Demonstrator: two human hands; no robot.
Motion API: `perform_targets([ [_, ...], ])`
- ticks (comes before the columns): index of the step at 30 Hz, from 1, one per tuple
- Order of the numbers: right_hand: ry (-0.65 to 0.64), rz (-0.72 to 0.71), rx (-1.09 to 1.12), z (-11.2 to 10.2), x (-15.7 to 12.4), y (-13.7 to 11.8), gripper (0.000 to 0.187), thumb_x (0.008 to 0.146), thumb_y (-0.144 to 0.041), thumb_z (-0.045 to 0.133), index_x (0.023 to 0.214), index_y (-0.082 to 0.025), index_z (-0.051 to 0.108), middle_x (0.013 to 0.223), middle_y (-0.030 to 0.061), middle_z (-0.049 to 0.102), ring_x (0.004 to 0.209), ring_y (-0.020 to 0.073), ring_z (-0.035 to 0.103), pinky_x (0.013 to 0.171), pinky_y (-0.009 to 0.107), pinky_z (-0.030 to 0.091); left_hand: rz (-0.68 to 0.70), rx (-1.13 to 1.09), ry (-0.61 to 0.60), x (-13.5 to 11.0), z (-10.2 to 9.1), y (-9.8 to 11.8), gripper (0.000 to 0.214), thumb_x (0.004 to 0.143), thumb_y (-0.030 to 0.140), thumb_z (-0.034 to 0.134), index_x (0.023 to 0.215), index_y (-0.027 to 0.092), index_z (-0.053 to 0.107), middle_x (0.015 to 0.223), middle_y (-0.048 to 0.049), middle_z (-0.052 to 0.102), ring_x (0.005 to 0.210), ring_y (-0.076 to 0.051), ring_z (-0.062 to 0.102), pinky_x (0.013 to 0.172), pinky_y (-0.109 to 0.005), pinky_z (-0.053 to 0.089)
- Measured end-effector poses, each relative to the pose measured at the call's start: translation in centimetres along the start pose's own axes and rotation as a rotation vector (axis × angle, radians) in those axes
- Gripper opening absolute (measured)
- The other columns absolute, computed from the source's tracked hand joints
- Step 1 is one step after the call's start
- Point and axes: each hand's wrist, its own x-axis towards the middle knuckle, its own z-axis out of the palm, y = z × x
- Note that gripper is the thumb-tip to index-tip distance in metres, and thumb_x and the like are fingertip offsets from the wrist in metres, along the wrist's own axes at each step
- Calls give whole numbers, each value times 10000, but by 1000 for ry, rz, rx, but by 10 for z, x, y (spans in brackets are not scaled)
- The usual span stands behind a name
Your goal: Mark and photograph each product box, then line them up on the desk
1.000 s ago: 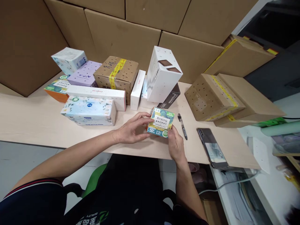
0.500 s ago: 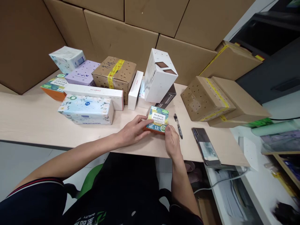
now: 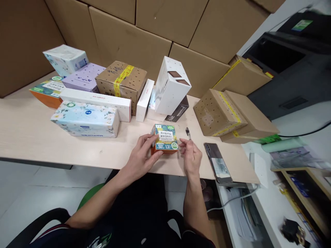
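A small Binking carton (image 3: 165, 137), blue-green and yellow with an orange lower side, rests on the table in front of me. My left hand (image 3: 142, 153) grips its left end, with the thumb along the front and a finger on the top. Just off the carton's right edge is my right hand (image 3: 190, 155), holding nothing visible, its fingers bent and slightly apart. Behind this hand a black pen (image 3: 188, 132) lies on the table, its lower part hidden by the fingers. To the right of the hand lies a phone (image 3: 218, 163) in a clear case.
A floral tissue pack (image 3: 85, 119) and a long white box (image 3: 103, 103) stand left. Behind are a taped brown carton (image 3: 121, 79), a tall white box (image 3: 172, 88) and a dark box (image 3: 178, 110). More brown cartons (image 3: 217, 113) sit right. The table's front edge (image 3: 103, 166) is close.
My right hand has let go of the carton and moved right, in front of the pen. My left hand still holds the carton. The camera view has shifted slightly.
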Motion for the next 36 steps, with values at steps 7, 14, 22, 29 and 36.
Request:
perform_targets([
  [7, -156, 136, -913, -26, 38, -9, 438, 983, -446, 551, 1138, -102, 774, 1064, 213, 742, 890, 292, 716, 785, 380, 497, -130, -167, 210, -8, 13, 2, 351, 975, 215, 659, 1320, 268, 618, 1223, -71, 603, 1068, -173, 619, 888, -323, 576],
  [14, -249, 230, -912, -18, 49, 0, 295, 979, -300, 493, 986, -149, 747, 986, 190, 782, 902, 302, 743, 788, 382, 487, -56, -165, 115, -11, 7, 5, 360, 946, 148, 649, 1294, 240, 631, 1144, -63, 560, 1007, -159, 583, 862, -304, 564],
  [22, 214, 106, 288, -28, 53, -6, 231, 846, -423, 641, 872, -260, 480, 580, -60, 654, 417, 141, 549, 439, 255, 422, -53, -134, 61, -9, 12, 4, 345, 945, 152, 694, 1276, 243, 660, 1102, -49, 553, 1027, -151, 591, 899, -306, 573],
  [29, 0, 12, 651, -10, 53, -39, 165, 891, -385, 564, 925, -230, 611, 616, -29, 676, 433, 123, 594, 398, 229, 414, -23, -102, 56, -9, 13, 1, 333, 953, 143, 688, 1264, 261, 667, 1079, -44, 558, 1001, -153, 599, 800, -279, 584],
  [36, -225, 39, 633, 12, 49, -50, 227, 858, -371, 728, 938, -260, 547, 634, -85, 618, 512, 90, 571, 482, 208, 465, -12, -31, 47, -8, 13, 2, 307, 967, 160, 679, 1255, 264, 679, 1044, -41, 568, 958, -155, 603, 748, -276, 574],
])
